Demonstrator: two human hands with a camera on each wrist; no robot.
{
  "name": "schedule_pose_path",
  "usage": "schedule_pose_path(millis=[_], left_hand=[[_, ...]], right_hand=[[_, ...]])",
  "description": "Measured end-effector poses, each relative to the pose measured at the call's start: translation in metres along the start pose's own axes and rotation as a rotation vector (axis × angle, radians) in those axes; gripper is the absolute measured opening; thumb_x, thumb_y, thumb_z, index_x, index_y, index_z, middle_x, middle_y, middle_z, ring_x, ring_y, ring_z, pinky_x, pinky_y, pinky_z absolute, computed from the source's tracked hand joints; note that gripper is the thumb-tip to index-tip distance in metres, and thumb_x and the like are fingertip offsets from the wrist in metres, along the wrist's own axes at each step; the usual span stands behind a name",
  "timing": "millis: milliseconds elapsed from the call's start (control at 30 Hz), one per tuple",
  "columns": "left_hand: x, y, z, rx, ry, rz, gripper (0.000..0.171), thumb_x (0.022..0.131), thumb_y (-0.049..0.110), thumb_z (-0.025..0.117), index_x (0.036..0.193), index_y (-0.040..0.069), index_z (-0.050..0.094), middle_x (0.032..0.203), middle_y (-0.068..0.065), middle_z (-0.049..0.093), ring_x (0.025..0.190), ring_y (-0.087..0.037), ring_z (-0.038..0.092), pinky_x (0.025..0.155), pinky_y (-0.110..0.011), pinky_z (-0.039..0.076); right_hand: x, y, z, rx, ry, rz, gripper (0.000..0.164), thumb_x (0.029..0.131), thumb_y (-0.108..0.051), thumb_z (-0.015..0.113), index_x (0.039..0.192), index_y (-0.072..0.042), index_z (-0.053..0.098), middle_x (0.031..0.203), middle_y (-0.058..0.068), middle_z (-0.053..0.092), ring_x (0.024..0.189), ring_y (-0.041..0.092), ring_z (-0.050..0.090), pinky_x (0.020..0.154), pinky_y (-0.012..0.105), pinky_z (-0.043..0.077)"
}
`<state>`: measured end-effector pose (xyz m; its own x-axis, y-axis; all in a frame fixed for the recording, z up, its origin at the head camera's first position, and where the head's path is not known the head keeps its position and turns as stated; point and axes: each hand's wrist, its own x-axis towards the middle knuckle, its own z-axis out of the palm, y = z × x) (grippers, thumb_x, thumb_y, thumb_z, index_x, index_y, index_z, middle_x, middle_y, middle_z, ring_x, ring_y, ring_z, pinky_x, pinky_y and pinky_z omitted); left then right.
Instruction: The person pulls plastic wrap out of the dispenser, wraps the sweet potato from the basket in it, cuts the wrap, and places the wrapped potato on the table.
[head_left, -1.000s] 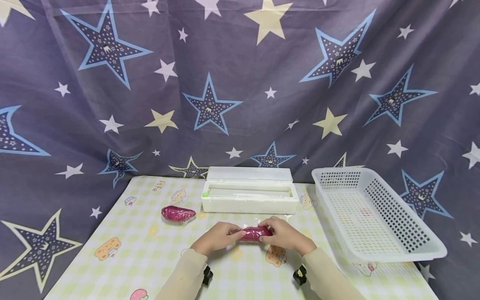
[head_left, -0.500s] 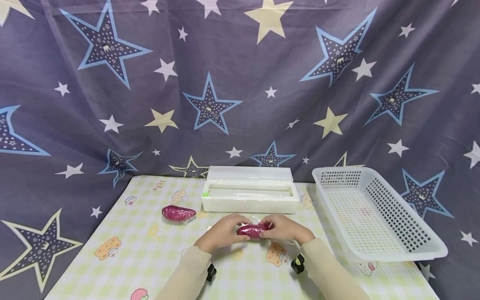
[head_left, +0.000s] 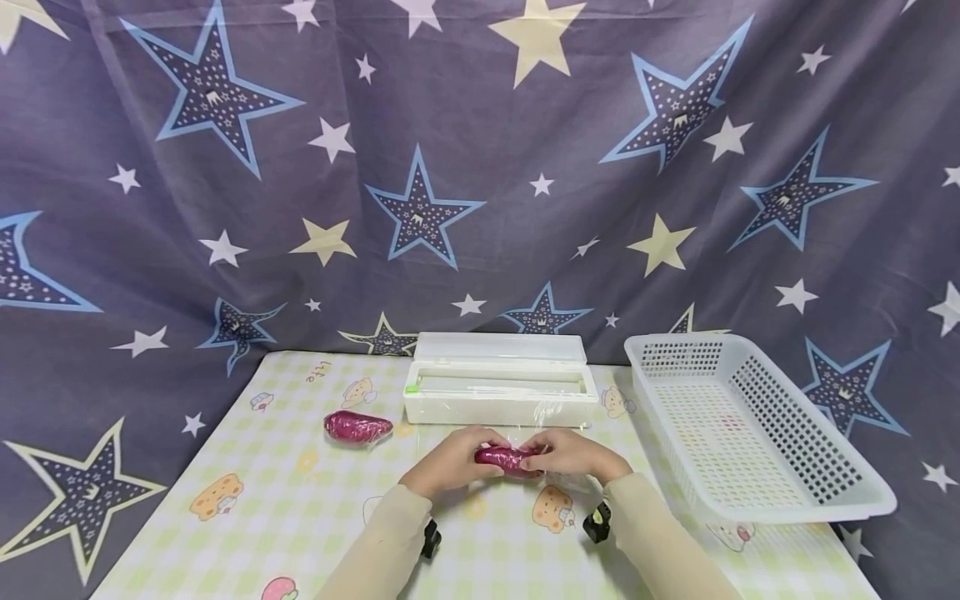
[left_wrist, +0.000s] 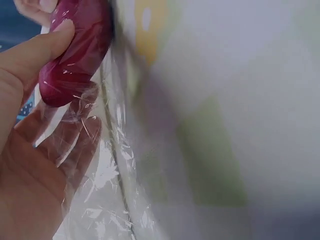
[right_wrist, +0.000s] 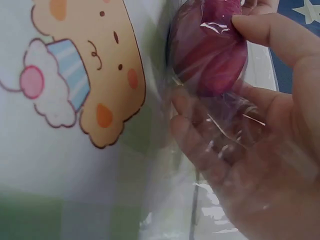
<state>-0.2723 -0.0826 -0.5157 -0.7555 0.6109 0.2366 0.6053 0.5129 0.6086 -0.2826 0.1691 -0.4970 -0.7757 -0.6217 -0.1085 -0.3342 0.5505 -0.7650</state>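
Note:
A purple-red sweet potato (head_left: 506,460) lies crosswise between both hands, with clear cling film around it. My left hand (head_left: 453,461) grips its left end, the thumb on the near side. My right hand (head_left: 576,456) holds the right end between thumb and fingers. In the left wrist view, loose cling film (left_wrist: 107,200) spreads over the fingers and past the end of the sweet potato (left_wrist: 80,55). Film also drapes over the fingers in the right wrist view, beside the smooth sweet potato (right_wrist: 207,55). A second wrapped sweet potato (head_left: 358,427) rests at the left.
Behind the hands stands a white cling film box (head_left: 498,410), its lid (head_left: 498,346) raised. A white perforated plastic basket (head_left: 780,508) occupies the right side. The table has a checked, cartoon-printed cover (head_left: 262,467); a starry curtain (head_left: 480,275) hangs behind.
The sweet potato has shifted slightly away from the body and turned in the hands. My left hand has moved forward and a little right. Both hands keep hold.

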Motion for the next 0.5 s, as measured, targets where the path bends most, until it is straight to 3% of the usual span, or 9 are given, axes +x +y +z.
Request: schedule_pose_path(millis=[233,500], left_hand=[[0.0033,-0.0083,-0.0013,-0.04,-0.03,-0.037,0.033,0.09,0.02,0.076,0.122,0.014,0.07,0.119,0.003,0.069,0.11,-0.013,0.061,0.101,-0.035,0.047],[0.0046,-0.0104,-0.0037,-0.045,-0.043,-0.035,0.031,0.095,0.024,0.071,0.123,0.012,0.07,0.117,0.001,0.069,0.109,-0.016,0.062,0.101,-0.038,0.047]], right_hand=[[-0.0023,0.0005,0.0034,-0.039,0.051,0.014,0.038,0.098,-0.035,0.063,0.122,-0.006,0.069,0.097,-0.004,0.069,0.087,0.013,0.062,0.08,0.035,0.052],[-0.0051,0.003,0.0045,-0.097,0.152,-0.063,0.034,0.098,-0.032,0.065,0.121,-0.007,0.069,0.107,0.002,0.068,0.095,0.019,0.064,0.085,0.039,0.053]])
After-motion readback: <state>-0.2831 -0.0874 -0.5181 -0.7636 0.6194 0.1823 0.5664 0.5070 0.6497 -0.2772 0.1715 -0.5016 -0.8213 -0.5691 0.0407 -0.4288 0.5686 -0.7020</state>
